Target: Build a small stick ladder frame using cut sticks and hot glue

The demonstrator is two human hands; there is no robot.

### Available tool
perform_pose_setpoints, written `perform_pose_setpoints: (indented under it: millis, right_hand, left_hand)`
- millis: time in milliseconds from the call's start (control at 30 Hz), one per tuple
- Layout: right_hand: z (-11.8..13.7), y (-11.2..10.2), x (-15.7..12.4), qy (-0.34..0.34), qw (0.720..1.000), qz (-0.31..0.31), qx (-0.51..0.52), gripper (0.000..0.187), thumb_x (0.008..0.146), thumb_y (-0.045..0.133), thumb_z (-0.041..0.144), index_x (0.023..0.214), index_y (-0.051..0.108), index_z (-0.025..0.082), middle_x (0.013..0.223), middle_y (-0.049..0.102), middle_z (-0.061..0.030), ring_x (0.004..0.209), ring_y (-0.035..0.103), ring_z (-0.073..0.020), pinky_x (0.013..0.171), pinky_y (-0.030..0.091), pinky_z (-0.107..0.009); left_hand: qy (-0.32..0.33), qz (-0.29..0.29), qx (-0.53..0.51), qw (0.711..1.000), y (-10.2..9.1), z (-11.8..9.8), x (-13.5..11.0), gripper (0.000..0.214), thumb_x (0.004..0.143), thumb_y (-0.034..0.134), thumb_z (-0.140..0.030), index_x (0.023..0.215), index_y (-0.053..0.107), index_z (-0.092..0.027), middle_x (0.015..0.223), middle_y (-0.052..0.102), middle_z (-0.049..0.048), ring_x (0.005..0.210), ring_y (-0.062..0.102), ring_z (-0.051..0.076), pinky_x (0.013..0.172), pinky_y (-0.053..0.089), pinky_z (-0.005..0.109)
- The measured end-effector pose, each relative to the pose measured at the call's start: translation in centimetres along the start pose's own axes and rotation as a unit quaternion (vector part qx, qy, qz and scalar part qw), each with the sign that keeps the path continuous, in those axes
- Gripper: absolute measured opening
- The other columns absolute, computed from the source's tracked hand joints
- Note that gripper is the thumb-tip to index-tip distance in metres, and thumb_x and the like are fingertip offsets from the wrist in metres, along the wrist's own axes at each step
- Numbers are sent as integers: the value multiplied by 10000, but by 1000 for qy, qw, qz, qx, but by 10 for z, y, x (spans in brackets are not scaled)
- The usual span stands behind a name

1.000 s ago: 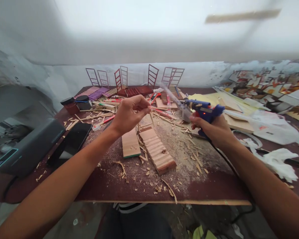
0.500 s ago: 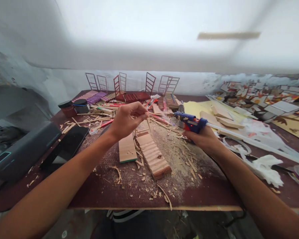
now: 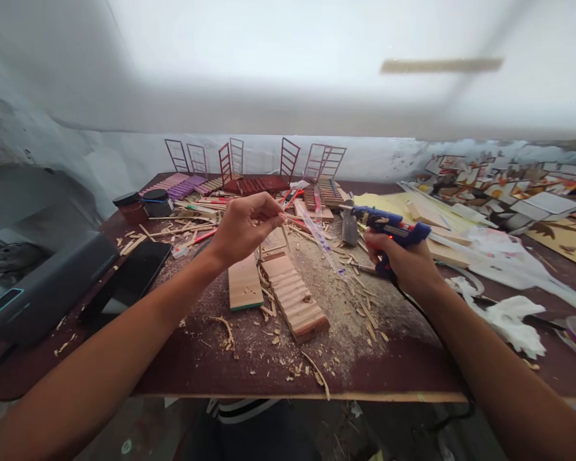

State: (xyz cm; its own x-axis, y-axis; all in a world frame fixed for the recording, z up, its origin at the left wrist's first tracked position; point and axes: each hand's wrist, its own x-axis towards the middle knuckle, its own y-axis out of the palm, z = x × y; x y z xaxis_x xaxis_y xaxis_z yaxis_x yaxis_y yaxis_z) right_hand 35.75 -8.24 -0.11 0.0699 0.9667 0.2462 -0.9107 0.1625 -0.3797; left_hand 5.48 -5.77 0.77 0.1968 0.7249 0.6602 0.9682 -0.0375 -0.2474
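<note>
Passing room runs along the middle of the bench's (image 3: pixel 388 374) front edge, above shavings (image 3: pixel 320 376). In the way: the ribbed block (image 3: pixel 295 291) behind, the glue gun (image 3: pixel 388 221) to its right, upright frames (image 3: pixel 289 160) at the back edge.

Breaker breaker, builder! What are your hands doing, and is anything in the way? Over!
Left hand pinching thin wooden stick. Right hand gripping blue glue gun. Grooved wooden block on table, wood shavings around it. Over.

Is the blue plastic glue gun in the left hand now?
No, the right hand grips the blue plastic glue gun by its handle.
</note>
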Motion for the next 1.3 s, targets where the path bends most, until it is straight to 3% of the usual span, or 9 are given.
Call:
perform_pose_setpoints:
  millis: [167, 300, 467, 667, 1033, 1300]
  right_hand:
    - [-2, 7, -7, 67, 981, 150, -107, 337, 749, 727, 535, 786, 675, 205, 595, 567, -11, 542, 492, -155, 496, 366, -309]
    - [0, 12, -10, 38, 962, 209, -172, 364, 765, 697, 565, 681, 604, 223, 553, 478, 18, 522, 430, -141, 488, 320, -298]
    - [5, 24, -11, -13, 959, 210, -192, 358, 791, 675, 522, 640, 555, 220, 562, 452, 25, 538, 408, -135, 522, 325, -299]
    - [3, 38, -9, -9, 956, 213, -202, 374, 785, 657, 560, 650, 564, 224, 569, 440, 27, 556, 402, -146, 532, 319, -300]
    - [-3, 42, -7, -14, 952, 223, -207, 376, 795, 632, 596, 764, 664, 222, 636, 518, 4, 625, 453, -173, 594, 364, -328]
    - [8, 43, -10, -25, 951, 222, -215, 287, 816, 663, 504, 757, 671, 224, 634, 570, 6, 605, 487, -166, 583, 406, -323]
  left_hand:
    - [9, -12, 17, 1000, -1, 0, 0, 61, 811, 723, -184, 838, 674, -159, 806, 753, 43, 759, 721, 155, 707, 601, 287]
    - [16, -20, 36, 999, -1, 0, 0, 59, 827, 706, -177, 872, 673, -157, 830, 752, 45, 777, 723, 153, 729, 600, 286]
    - [25, -31, 61, 997, 2, -1, 0, 114, 834, 689, -163, 938, 644, -170, 835, 734, 30, 791, 717, 148, 748, 597, 288]
    - [37, -44, 60, 997, 5, 0, 1, 136, 827, 686, -136, 909, 587, -183, 825, 703, 10, 781, 711, 134, 724, 586, 270]
    - [36, -54, 60, 996, 5, 0, 1, 126, 829, 677, -128, 872, 575, -189, 816, 678, 2, 764, 689, 127, 705, 580, 267]
    - [22, -49, 65, 996, 4, 1, 0, 127, 831, 680, -149, 896, 585, -202, 846, 688, 18, 807, 697, 159, 751, 601, 313]
